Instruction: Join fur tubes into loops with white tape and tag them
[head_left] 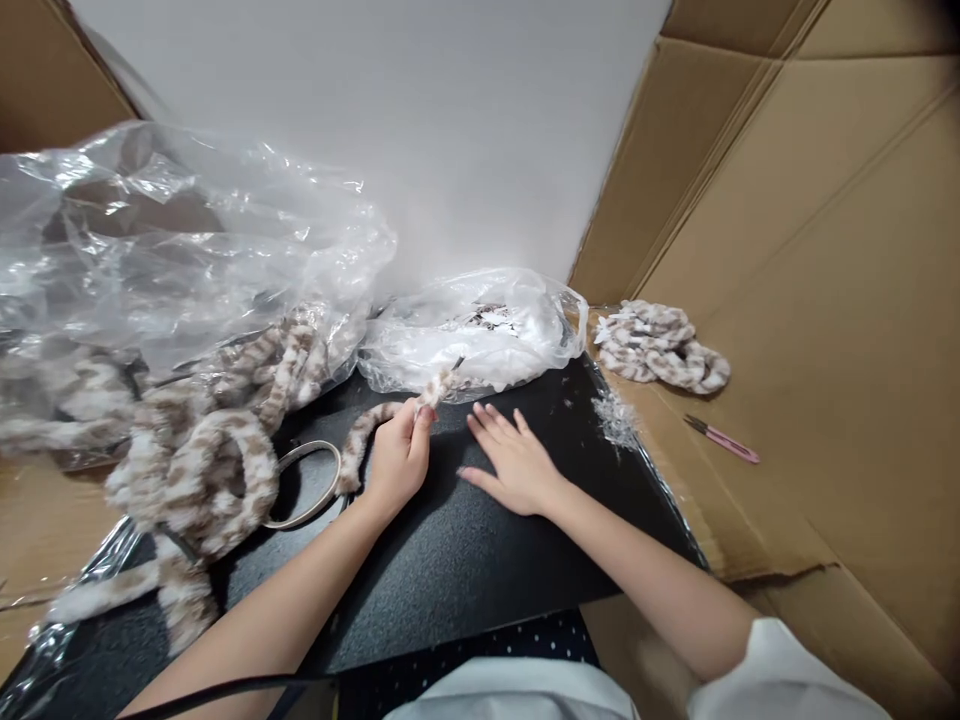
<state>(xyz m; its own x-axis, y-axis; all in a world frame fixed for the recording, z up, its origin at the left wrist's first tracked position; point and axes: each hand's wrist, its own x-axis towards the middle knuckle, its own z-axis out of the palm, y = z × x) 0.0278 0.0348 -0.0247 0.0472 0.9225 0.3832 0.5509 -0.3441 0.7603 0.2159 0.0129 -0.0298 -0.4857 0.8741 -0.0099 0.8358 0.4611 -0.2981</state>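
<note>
My left hand (399,455) is closed around a fuzzy brown-and-white plush strip (361,438). The strip's end, with a thin dark tip, pokes out past my thumb, and the rest curves down behind my wrist. Flat on the black tabletop (450,560), my right hand (517,462) lies with fingers spread and nothing in it. A pale round hoop (294,523) rests left of my left wrist. Farther left sits a heap of matching plush strips (217,470), some with dark ends showing.
A large clear plastic bag (225,240) partly covers the heap. Behind my hands lies a white translucent bag (480,335) with small pieces inside. On cardboard at right are a plush bundle (660,345), pink-handled thread snips (724,440) and crumpled clear plastic (616,418). Cardboard walls (810,250) rise beside me.
</note>
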